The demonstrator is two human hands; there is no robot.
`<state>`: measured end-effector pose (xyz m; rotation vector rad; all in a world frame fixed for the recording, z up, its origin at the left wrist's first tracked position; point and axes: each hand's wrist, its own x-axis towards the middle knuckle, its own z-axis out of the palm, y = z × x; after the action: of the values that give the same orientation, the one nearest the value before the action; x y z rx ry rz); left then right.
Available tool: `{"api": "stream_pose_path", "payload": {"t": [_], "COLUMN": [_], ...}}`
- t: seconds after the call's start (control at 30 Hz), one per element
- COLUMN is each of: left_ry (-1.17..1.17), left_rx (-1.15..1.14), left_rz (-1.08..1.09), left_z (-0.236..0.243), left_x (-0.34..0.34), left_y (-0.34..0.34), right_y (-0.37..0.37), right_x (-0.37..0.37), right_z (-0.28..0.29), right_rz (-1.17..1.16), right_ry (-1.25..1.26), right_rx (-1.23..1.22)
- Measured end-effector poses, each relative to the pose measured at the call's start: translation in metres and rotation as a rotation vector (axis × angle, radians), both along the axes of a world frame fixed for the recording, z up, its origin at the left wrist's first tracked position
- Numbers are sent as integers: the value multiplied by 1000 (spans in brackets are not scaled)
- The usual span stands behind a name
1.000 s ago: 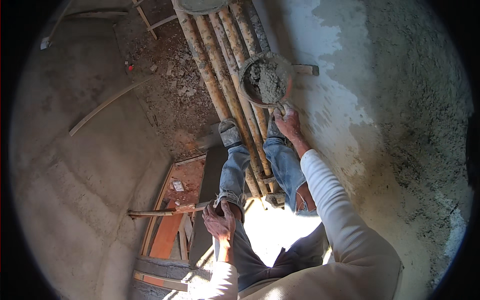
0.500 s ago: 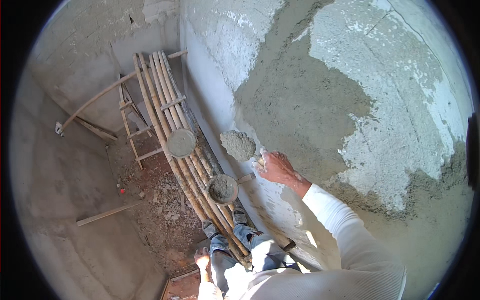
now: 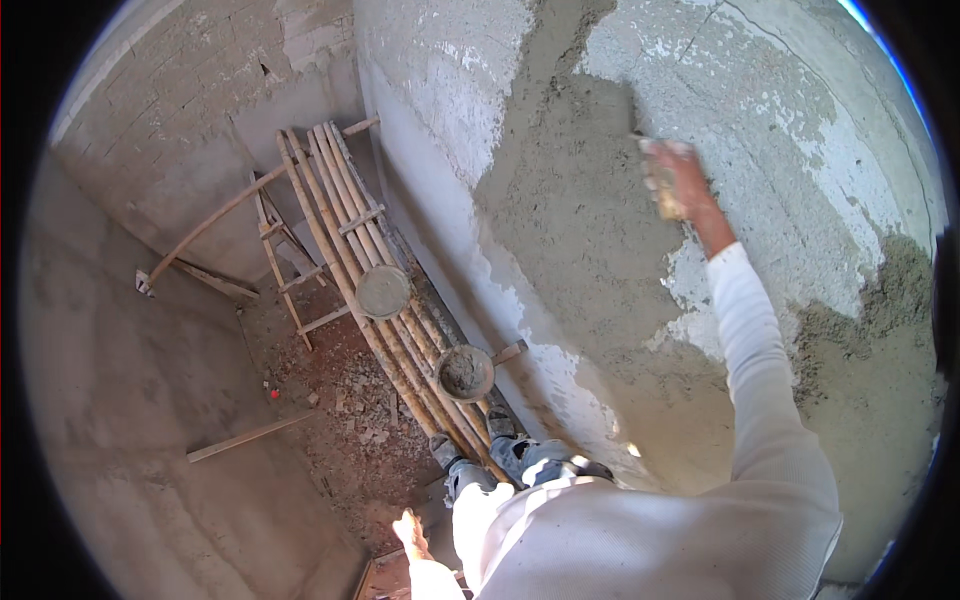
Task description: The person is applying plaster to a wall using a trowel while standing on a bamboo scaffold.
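Fingers [image 3: 653, 178] around yellowish handle [image 3: 670, 207]

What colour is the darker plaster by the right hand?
Dull greenish grey. The plaster beside the right hand shows best in the head view.

Right hand [image 3: 677, 178] blurred; left sleeve [image 3: 435, 582] cut off below.

White sleeve [image 3: 757, 340] — grey mortar [image 3: 565, 190], blotched grey-and-white wall [image 3: 740, 95] — mottled yellow-brown poles [image 3: 408, 375]
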<state>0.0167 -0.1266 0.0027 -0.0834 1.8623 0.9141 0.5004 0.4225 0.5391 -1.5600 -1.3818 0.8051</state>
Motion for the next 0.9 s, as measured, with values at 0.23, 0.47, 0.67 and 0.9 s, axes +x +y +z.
{"api": "stream_pose_path", "payload": {"t": [0.23,0.47,0.67,0.9], "left_ry": [-24,-82,-46,-34], "left_rx": [-482,-252,-115,-800], "left_rz": [152,11,121,111], "left_z": [5,46,59,15], "left_x": [33,53,53,92], "left_y": [-65,40,11,-148], "right_y": [-195,-202,-199,-128], "right_x": [54,-15,-102,-143], "right_z": [-16,-354,-611,-884], "right_rz": [-198,356,738,703], "right_ry": [211,-531,-1008,-1134], "right_rx": [-10,-654,-835,-659]}}
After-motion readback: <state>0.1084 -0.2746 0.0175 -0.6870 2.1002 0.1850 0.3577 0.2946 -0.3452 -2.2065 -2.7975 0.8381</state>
